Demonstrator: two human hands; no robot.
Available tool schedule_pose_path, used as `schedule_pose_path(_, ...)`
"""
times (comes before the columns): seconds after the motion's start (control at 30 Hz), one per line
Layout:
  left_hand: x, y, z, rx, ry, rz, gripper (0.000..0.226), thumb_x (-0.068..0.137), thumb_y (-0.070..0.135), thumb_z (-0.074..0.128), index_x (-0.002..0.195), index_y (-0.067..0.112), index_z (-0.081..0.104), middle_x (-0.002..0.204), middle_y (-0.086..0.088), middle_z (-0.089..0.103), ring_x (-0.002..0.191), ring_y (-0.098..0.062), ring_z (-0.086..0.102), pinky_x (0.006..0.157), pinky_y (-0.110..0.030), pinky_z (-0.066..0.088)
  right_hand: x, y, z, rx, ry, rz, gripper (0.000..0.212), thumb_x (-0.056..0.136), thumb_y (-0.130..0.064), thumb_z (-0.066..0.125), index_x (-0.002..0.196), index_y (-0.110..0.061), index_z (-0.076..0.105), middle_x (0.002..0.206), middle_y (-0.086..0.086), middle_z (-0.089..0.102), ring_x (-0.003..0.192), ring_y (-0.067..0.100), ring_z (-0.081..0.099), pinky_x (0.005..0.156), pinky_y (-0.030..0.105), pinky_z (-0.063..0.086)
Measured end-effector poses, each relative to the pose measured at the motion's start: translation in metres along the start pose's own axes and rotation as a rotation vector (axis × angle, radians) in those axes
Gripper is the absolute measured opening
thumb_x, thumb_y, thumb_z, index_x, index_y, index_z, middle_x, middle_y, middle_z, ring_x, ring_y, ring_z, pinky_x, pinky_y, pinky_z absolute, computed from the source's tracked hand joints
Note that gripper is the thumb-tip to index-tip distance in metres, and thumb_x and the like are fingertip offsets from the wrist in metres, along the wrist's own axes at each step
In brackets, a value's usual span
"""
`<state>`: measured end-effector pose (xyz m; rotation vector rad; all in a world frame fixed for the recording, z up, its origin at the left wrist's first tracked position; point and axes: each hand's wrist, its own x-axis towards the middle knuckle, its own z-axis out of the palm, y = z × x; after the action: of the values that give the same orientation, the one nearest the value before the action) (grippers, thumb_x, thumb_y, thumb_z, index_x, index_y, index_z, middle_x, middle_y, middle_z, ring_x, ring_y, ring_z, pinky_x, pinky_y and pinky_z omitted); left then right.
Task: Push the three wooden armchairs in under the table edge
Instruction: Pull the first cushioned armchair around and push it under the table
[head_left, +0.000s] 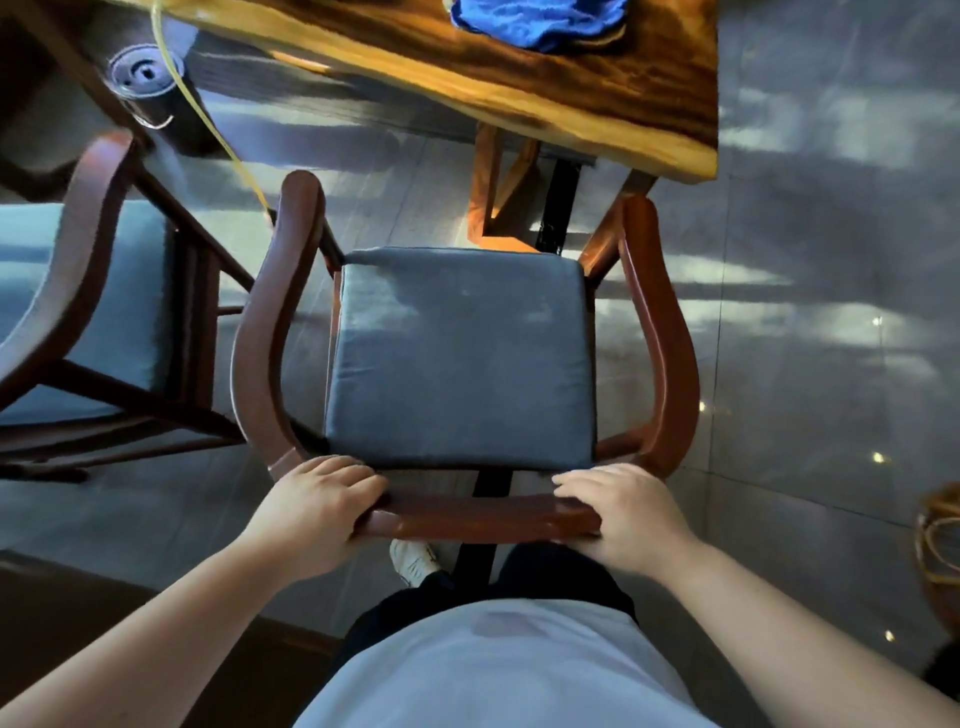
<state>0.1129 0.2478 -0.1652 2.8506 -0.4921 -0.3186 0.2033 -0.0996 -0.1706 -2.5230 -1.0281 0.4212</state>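
Observation:
A wooden armchair (260, 332) with a curved reddish frame and a grey-blue seat cushion stands right in front of me. My left hand (317, 506) grips the left part of its top back rail. My right hand (626, 512) grips the right part of the same rail. The chair's front sits near the edge of the wooden table (597, 104), its right arm tip just under the table corner. A second wooden armchair (88, 249) with a similar cushion stands to the left, apart from the table. No third chair is in view.
A blue cloth (540, 21) lies on the table. A round dark container (145, 78) with a yellow tube (208, 119) stands on the floor at the upper left. The table's leg frame (498, 192) is beyond the seat. Glossy grey tile floor (831, 260) spreads to the right.

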Motion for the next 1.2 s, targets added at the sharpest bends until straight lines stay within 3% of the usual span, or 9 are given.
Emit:
schedule_pose_path(0.1,0.004,-0.002,0.002,-0.101,-0.026,0.041,0.061,0.094,0.059,0.023,0.1,0.02,0.069,0.095,0.004,0.072,0.09,-0.021,0.067,0.077,-0.034,0.055,0.0,0.002,0.0,-0.02,0.04,-0.037,0.03,0.065,-0.039,0.073,0.089,-0.022,0.074,0.086,-0.005,0.075,0.076,0.022,0.07,0.068,0.035,0.056)
schedule_pose_path(0.27,0.005,-0.005,0.001,-0.157,0.02,0.06,0.051,0.095,0.054,0.033,0.101,0.02,0.07,0.094,0.004,0.073,0.085,-0.02,0.069,0.075,-0.033,0.055,-0.001,0.007,0.006,-0.009,0.078,-0.084,0.026,0.073,-0.035,0.063,0.09,-0.02,0.075,0.087,-0.006,0.075,0.078,0.021,0.07,0.067,0.036,0.056)
schedule_pose_path(0.37,0.007,-0.009,-0.001,-0.128,0.021,0.137,0.033,0.086,0.042,0.052,0.098,0.019,0.071,0.094,0.004,0.074,0.084,-0.018,0.069,0.072,-0.031,0.056,-0.001,0.01,0.006,-0.002,0.082,-0.106,0.026,0.074,-0.034,0.064,0.091,-0.019,0.076,0.091,-0.006,0.075,0.082,0.018,0.071,0.07,0.034,0.056)
schedule_pose_path(0.7,0.013,-0.033,0.003,-0.091,0.0,0.308,0.027,0.073,0.031,0.076,0.095,0.017,0.068,0.083,0.004,0.072,0.072,-0.019,0.067,0.056,-0.03,0.054,0.003,-0.011,0.004,0.01,0.044,0.076,0.044,0.049,-0.013,0.084,0.092,-0.017,0.077,0.093,-0.003,0.075,0.084,0.019,0.07,0.076,0.033,0.053)
schedule_pose_path(0.87,0.023,-0.081,-0.016,-0.062,-0.03,0.352,0.031,0.067,0.028,0.08,0.094,0.018,0.069,0.081,0.005,0.072,0.069,-0.018,0.067,0.052,-0.026,0.05,0.033,-0.041,0.013,0.021,0.089,0.133,0.03,0.059,-0.027,0.073,0.089,-0.02,0.076,0.09,-0.005,0.075,0.08,0.021,0.07,0.074,0.039,0.055)
schedule_pose_path(1.0,0.036,-0.13,-0.04,-0.03,-0.016,0.36,0.025,0.081,0.039,0.061,0.093,0.02,0.07,0.077,0.004,0.071,0.068,-0.018,0.067,0.052,-0.026,0.052,0.069,-0.067,0.022,0.017,0.182,0.152,0.034,0.068,-0.044,0.058,0.083,-0.018,0.075,0.082,-0.004,0.074,0.073,0.024,0.07,0.069,0.04,0.056)
schedule_pose_path(1.2,0.051,-0.175,-0.063,-0.001,0.035,0.394,0.056,0.093,0.06,0.027,0.088,0.024,0.07,0.073,0.01,0.068,0.064,-0.014,0.065,0.053,-0.024,0.049,0.105,-0.086,0.034,-0.009,0.181,0.209,0.039,0.073,-0.056,0.058,0.083,-0.021,0.074,0.08,-0.007,0.074,0.071,0.022,0.069,0.064,0.036,0.055)
